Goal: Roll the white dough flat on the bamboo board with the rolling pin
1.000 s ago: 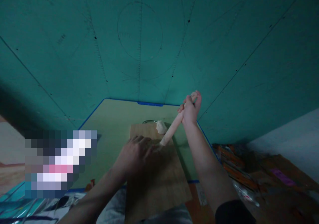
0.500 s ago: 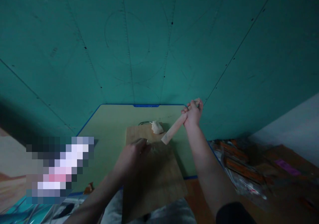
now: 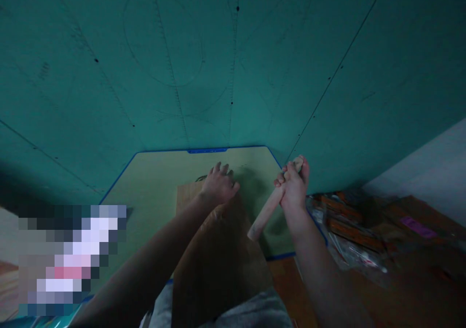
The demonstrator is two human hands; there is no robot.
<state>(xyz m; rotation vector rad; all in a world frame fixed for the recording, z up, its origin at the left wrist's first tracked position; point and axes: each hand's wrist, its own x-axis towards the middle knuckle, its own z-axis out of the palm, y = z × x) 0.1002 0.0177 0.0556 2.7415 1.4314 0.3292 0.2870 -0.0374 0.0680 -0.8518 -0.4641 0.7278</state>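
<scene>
My right hand [image 3: 294,180] is wrapped round a pale wooden rolling pin [image 3: 266,215]. The pin slants down to the left, its lower end above the right edge of a wooden board [image 3: 222,265]. Over the far end of that board is my left hand [image 3: 219,184], palm down, with bent fingers spread apart and pointing away from me. The pale lump of dough seen earlier at this spot is hidden, and I cannot see whether the hand touches it. A small mark or scrap on the board [image 3: 218,215] is too dim to make out.
Beneath the wooden board lies a pale, blue-edged tabletop [image 3: 156,182] against a green wall [image 3: 204,65]. To the right, plastic-wrapped packs [image 3: 349,231] and a cardboard box [image 3: 411,216] lie low down. A blurred-out patch [image 3: 83,250] covers the left side.
My left hand has moved forward from the board's middle to its far end, covering the dough lump. My right hand has drawn the rolling pin slightly right and nearer. The view has shifted a little.
</scene>
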